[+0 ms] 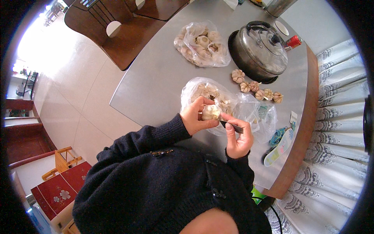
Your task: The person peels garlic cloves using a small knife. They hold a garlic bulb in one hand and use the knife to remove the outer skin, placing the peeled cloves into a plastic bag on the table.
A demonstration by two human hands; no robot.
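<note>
My left hand grips a pale garlic bulb between thumb and fingers. Against the bulb's right side sits the tip of a small dark blade, probably a knife, pinched in my right hand. Most of its handle is hidden by the fingers. Beneath both hands lies an opened clear plastic bag holding papery garlic skins. Several whole garlic bulbs lie in a loose row beyond it. Farther off, another plastic bag is full of garlic bulbs.
A lidded steel pot stands on the grey table, with a red can behind it. At right are blue-green string and a pale patterned oblong object. A brown wooden chair is by the left edge; white curtains hang at right.
</note>
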